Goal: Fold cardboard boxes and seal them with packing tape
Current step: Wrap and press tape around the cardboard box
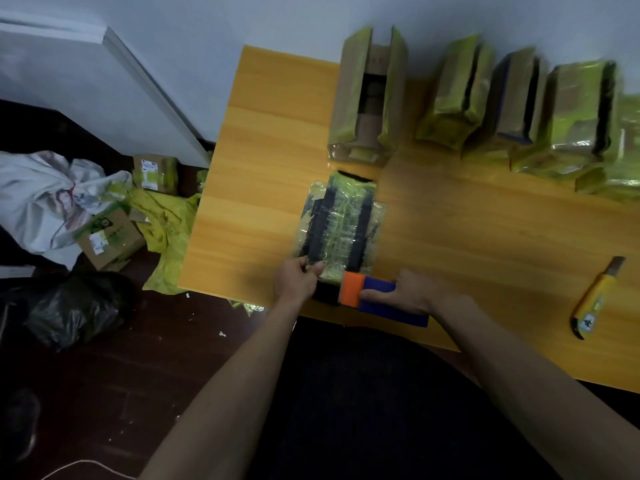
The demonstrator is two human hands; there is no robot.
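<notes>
Head view, looking down: a flattened cardboard box wrapped in glossy yellow-green and dark tape (341, 221) lies on the orange wood-grain tabletop (270, 140), close to its near edge, which keeps it within easy reach of both arms. The left hand (297, 279) rests at the box's near left corner, fingers curled, apparently pinching the box edge or a tape end there to keep it from sliding; blur hides exactly what they grip. The right hand (412, 294), just right of the box's near edge, is wrapped around a blue tape dispenser with an orange blade guard (372, 296), whose orange end touches the box, seemingly placed to lay or cut a strip. Beyond the box, along the far side of the tabletop, stand several upright tape-covered cardboard boxes (369, 95), flaps open, probably set aside in a row as a queue or finished batch. Well right of the box lies a yellow utility knife (594, 299), out of the way.
</notes>
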